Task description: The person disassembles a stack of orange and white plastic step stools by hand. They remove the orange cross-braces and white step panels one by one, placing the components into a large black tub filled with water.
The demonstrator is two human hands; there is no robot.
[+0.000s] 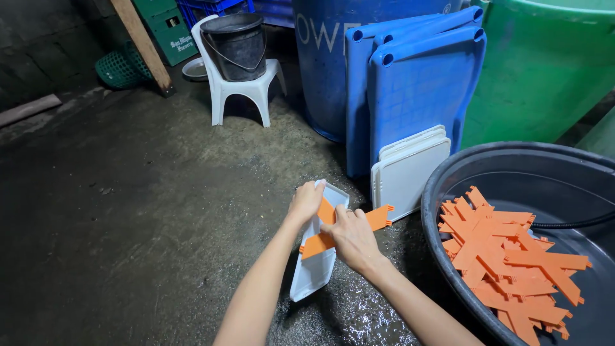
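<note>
My left hand (306,200) grips the upper edge of a white rectangular plastic tray (312,272), which stands tilted on the wet concrete floor. My right hand (351,238) holds a flat orange plastic divider piece (378,218) across the tray's face. The piece sticks out to the right of the tray, and its notched end shows. Both forearms reach in from the bottom of the view.
A large black tub (442,176) at right holds several more orange divider pieces (512,266) and a hose. Blue trays (419,83) and white trays (410,170) lean against a blue drum (323,64). A white plastic chair (246,90) carries a black bucket (238,45). A green tank (544,70) stands behind.
</note>
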